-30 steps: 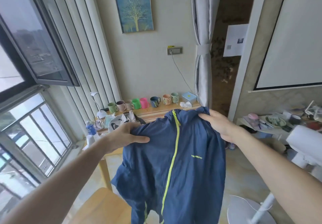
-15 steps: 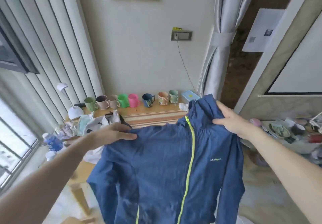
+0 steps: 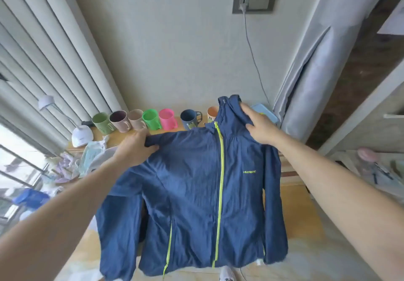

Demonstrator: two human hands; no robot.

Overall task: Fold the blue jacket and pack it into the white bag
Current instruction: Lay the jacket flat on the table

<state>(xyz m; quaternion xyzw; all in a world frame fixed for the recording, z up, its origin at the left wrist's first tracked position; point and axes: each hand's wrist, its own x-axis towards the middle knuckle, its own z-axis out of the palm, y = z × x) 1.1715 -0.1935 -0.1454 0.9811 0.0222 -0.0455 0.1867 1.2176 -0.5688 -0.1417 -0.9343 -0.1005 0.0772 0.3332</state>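
Observation:
The blue jacket (image 3: 192, 189) with a lime-green zipper hangs spread out, front facing me, over the wooden table. My left hand (image 3: 135, 147) grips its left shoulder. My right hand (image 3: 260, 127) grips the right shoulder by the hood. Both sleeves dangle down at the sides. A white bag (image 3: 102, 160) lies on the table behind my left wrist, mostly hidden by my arm and the jacket.
A row of coloured mugs (image 3: 150, 119) lines the back of the wooden table (image 3: 306, 210). A white desk lamp (image 3: 82, 135) and crumpled plastic bags (image 3: 65, 167) sit at the left. A light blue box (image 3: 265, 112) stands near the grey curtain (image 3: 314, 66).
The view has tilted down toward the table. Both hands have moved the jacket forward and spread it wider, so it now hangs flat and fully open above the tabletop.

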